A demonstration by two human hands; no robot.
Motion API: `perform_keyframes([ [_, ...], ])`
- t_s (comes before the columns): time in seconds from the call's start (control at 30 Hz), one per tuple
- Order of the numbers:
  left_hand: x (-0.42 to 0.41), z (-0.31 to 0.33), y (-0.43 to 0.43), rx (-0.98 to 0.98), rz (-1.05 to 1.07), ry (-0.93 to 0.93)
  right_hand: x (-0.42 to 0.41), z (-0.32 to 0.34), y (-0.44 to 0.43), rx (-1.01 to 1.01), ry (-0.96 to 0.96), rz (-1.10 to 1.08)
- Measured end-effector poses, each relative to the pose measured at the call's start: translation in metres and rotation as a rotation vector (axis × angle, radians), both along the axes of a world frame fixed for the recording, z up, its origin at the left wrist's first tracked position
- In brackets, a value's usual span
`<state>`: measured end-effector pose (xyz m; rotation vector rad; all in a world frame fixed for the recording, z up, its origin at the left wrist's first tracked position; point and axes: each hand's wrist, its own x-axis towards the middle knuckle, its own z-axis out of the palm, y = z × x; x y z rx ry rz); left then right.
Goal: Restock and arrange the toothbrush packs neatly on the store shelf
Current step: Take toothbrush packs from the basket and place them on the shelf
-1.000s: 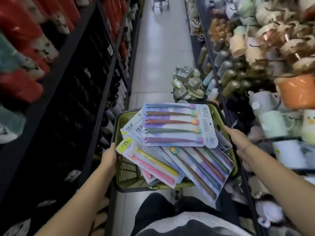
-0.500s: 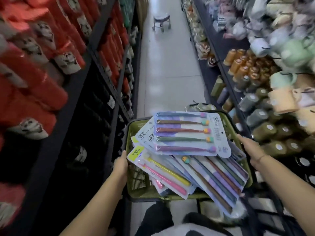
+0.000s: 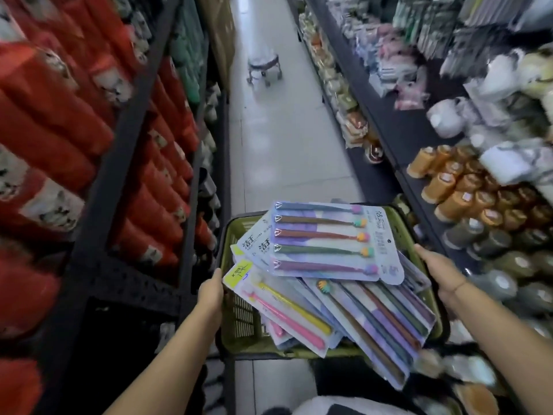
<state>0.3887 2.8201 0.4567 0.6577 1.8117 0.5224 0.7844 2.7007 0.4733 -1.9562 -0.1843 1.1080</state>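
A green plastic basket [image 3: 243,319] is held in front of me, piled with several toothbrush packs. The top pack [image 3: 329,244] lies crosswise with several coloured brushes on a purple-white card. Below it sit a pack with a yellow and a pink brush [image 3: 284,310] and a long multi-brush pack [image 3: 386,327] that hangs over the near right edge. My left hand [image 3: 211,292] grips the basket's left rim. My right hand [image 3: 440,274] grips the right rim.
I stand in a narrow aisle with a pale tiled floor [image 3: 284,139]. Black shelves with red bottles [image 3: 59,121] line the left side. Jars and cups [image 3: 466,187] fill the right shelves. A small wheeled stool [image 3: 264,65] stands farther down the aisle.
The view has moved forward along the aisle: the stool is nearer and the shelves have slid past. Both hands keep their hold on the basket, and the packs have not shifted.
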Motion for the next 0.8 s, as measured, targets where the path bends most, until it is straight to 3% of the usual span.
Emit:
perform_keyframes([
  [0.23,0.061,0.002,0.198,0.029,0.029,0.016,0.056,0.036,0.195,-0.009,-0.061,0.035],
  [0.6,0.141,-0.023,0.518,0.026,0.023,-0.061,0.144,0.003,0.496,-0.008,-0.056,-0.052],
  [0.8,0.196,0.009,0.686,0.029,-0.039,-0.025,0.181,0.013,0.639,-0.020,-0.002,-0.068],
])
